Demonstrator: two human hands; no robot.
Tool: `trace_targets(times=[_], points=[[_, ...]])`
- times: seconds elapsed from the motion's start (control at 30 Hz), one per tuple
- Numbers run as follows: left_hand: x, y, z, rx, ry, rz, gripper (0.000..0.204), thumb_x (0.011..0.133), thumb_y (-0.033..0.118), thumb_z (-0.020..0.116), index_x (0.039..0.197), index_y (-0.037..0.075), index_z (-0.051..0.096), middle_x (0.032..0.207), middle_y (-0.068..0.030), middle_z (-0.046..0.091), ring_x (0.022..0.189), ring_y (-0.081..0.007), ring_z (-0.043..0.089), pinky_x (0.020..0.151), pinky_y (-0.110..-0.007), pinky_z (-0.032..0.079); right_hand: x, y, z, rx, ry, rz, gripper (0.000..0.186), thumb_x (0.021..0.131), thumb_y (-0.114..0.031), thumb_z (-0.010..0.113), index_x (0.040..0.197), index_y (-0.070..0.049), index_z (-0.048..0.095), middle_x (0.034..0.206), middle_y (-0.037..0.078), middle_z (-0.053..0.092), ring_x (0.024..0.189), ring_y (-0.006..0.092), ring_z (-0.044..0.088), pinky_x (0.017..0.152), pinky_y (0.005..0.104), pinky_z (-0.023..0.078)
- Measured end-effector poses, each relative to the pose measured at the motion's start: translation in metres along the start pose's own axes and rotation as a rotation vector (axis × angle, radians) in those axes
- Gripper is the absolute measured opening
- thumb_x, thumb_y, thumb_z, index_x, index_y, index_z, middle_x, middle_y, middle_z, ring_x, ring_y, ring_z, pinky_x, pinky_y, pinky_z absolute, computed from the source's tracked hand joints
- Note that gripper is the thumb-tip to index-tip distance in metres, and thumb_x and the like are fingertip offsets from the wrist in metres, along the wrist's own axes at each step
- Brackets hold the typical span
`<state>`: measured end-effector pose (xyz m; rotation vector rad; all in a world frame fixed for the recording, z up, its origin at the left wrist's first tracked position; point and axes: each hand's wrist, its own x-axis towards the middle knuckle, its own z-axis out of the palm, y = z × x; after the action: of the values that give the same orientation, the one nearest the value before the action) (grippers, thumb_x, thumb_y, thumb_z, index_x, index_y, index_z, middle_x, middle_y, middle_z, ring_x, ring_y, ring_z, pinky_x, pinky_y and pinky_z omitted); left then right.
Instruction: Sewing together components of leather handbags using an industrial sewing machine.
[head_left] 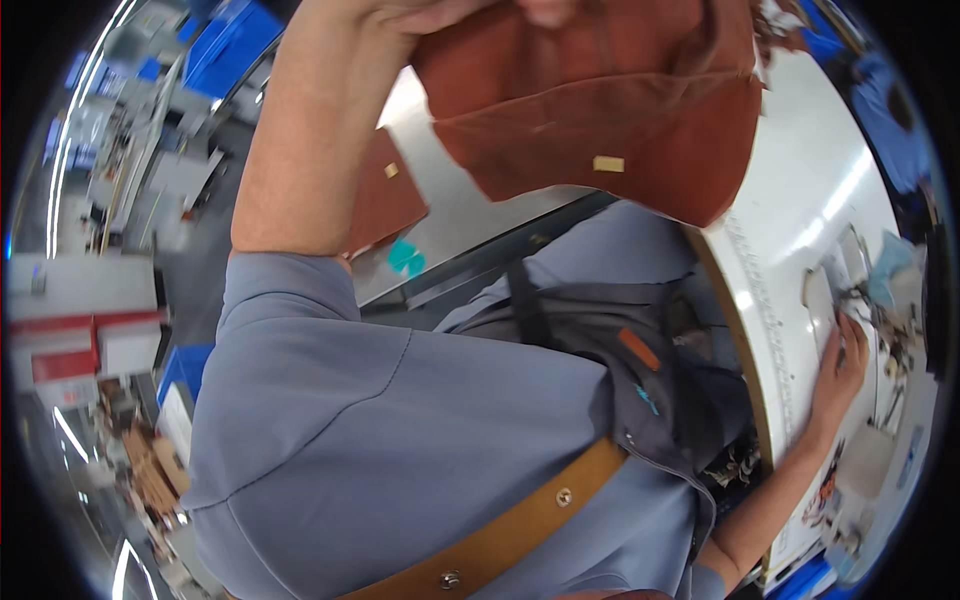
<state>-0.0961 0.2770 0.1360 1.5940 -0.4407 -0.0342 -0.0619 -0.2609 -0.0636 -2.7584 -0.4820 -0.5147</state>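
Observation:
My left hand [440,14] is raised at the top edge, partly cut off, gripping a large reddish-brown leather piece [600,120]. The leather has a curved lower edge, a seam-like line across it and a small pale yellow tag [608,163]. Over at the right, my right hand [843,370] rests at the far side of the white table [800,150], fingers stretched toward small metal items [855,300]. These are too small to tell apart. Behind my left forearm lies another brown leather piece [385,200] with a pale tag.
A teal rounded piece [406,258] lies by the second leather on a grey metal surface [460,240]. A person in blue [890,130] is at the upper right. Blue bins [230,45] stand upper left; cardboard boxes [150,460] are stacked lower left.

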Motion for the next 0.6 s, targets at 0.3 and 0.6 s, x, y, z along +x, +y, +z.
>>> trace_targets(times=[0.3, 0.6], points=[[-0.179, -0.144, -0.159, -0.265, 0.776, -0.251, 0.020, 0.101, 0.019, 0.064, 0.111, 0.002, 0.063, 0.070, -0.0014, 0.054, 0.049, -0.0055, 0.032, 0.044, -0.022, 0.028, -0.004, 0.000, 0.000, 0.019, -0.048, 0.065, 0.032, 0.106, -0.020, 0.055, 0.130, -0.004, 0.067, 0.129, 0.014, 0.063, 0.120, 0.0254, 0.060, 0.095, 0.0341, 0.049], [-0.296, -0.223, -0.200, -0.317, 1.377, -0.198, 0.011, 0.102, 0.015, 0.057, 0.108, 0.006, 0.060, 0.067, -0.0018, 0.053, 0.046, -0.0086, 0.031, 0.045, -0.026, 0.023, -0.009, 0.003, -0.003, 0.020, -0.029, 0.076, 0.032, 0.106, -0.022, 0.054, 0.133, -0.009, 0.066, 0.130, 0.010, 0.063, 0.117, 0.0216, 0.060, 0.086, 0.0304, 0.048]])
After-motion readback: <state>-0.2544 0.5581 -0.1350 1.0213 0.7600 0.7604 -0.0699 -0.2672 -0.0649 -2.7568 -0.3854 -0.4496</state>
